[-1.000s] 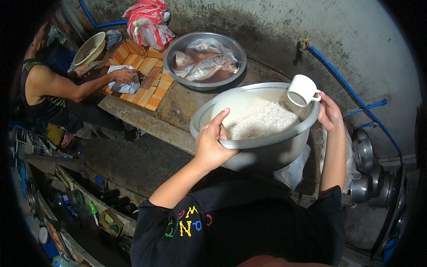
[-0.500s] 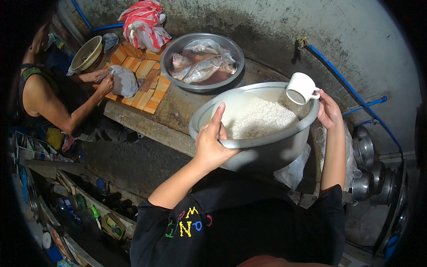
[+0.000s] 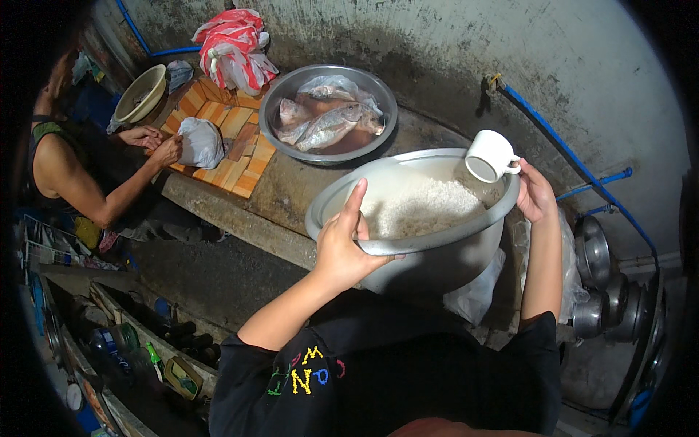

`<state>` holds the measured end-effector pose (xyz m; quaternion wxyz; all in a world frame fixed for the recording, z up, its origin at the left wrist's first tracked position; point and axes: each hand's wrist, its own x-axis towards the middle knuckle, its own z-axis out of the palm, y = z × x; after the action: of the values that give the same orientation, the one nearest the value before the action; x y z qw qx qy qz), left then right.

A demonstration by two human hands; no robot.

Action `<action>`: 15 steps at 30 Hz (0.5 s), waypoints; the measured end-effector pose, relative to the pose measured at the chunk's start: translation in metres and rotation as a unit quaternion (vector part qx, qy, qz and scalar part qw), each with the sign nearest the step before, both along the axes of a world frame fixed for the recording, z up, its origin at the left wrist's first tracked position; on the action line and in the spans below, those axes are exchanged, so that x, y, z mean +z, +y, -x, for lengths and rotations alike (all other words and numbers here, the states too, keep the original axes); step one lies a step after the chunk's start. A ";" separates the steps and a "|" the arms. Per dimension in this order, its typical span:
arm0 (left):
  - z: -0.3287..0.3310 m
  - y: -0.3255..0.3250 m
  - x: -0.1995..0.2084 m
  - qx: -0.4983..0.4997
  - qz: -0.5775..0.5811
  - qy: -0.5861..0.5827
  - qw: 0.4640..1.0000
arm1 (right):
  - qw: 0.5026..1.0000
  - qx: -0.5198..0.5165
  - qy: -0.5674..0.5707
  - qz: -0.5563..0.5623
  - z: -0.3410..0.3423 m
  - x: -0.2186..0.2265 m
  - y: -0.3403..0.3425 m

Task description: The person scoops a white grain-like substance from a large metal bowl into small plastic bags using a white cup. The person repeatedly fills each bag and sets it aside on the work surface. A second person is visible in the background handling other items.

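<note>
A large grey basin (image 3: 437, 266) of white rice (image 3: 429, 211) and some cloudy water is tilted in front of me. My left hand (image 3: 346, 244) grips its near-left rim, thumb up over the inner side and fingers under the edge. At the right rim my right hand (image 3: 537, 191) has its fingers at the handle of a white mug (image 3: 489, 156) and against the basin's edge. The mug leans over the rice with its base facing me; its inside is hidden. The undersides of the fingers of both hands are partly hidden.
Behind stands a metal basin (image 3: 328, 146) of whole fish in reddish water. At left, a co-worker (image 3: 76, 167) handles a whitish plastic bag (image 3: 201, 143) over wooden tiling (image 3: 244, 156). A red-striped bag (image 3: 231, 51), blue pipe (image 3: 568, 149) and hanging pots (image 3: 591, 313) surround the counter.
The rice has settled lower and spread a little in the basin. My hands keep their hold. The co-worker's hands have shifted at the plastic bag. The whole view has moved slightly.
</note>
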<state>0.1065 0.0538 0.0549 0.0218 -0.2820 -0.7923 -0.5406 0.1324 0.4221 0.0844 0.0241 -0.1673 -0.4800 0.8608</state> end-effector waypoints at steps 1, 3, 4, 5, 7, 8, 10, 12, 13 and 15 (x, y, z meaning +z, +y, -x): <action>0.001 0.000 0.002 -0.002 -0.003 -0.004 1.000 | 1.000 -0.001 -0.002 -0.003 0.001 -0.001 0.001; 0.002 0.000 0.004 -0.005 -0.002 -0.010 1.000 | 1.000 -0.002 -0.006 -0.008 0.004 -0.002 0.002; 0.002 0.000 0.004 -0.005 0.000 -0.013 1.000 | 1.000 -0.009 -0.012 -0.009 0.006 -0.001 0.001; 0.003 0.001 0.004 -0.006 0.003 -0.016 1.000 | 1.000 -0.015 -0.019 -0.011 0.007 0.000 -0.001; 0.004 0.001 0.003 -0.005 0.009 -0.008 1.000 | 1.000 -0.016 -0.023 -0.011 0.007 0.001 -0.001; 0.005 0.002 0.003 -0.004 0.011 -0.004 1.000 | 1.000 -0.010 -0.020 -0.010 0.007 0.001 0.001; 0.006 0.002 0.004 -0.007 0.023 -0.010 1.000 | 1.000 -0.007 -0.020 -0.013 0.007 0.002 -0.001; 0.007 0.003 0.005 -0.010 0.030 -0.017 0.999 | 0.999 -0.014 -0.025 -0.021 0.008 0.005 -0.004; 0.008 0.003 0.006 -0.010 0.031 -0.021 0.999 | 0.999 -0.010 -0.025 -0.019 0.009 0.004 -0.002; 0.008 0.004 0.006 -0.010 0.029 -0.023 0.999 | 1.000 -0.002 -0.024 -0.014 0.010 0.002 0.001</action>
<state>0.0982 0.0579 0.0610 -0.0100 -0.2779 -0.8054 -0.5235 0.1229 0.4234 0.0861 0.0165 -0.1884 -0.4924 0.8496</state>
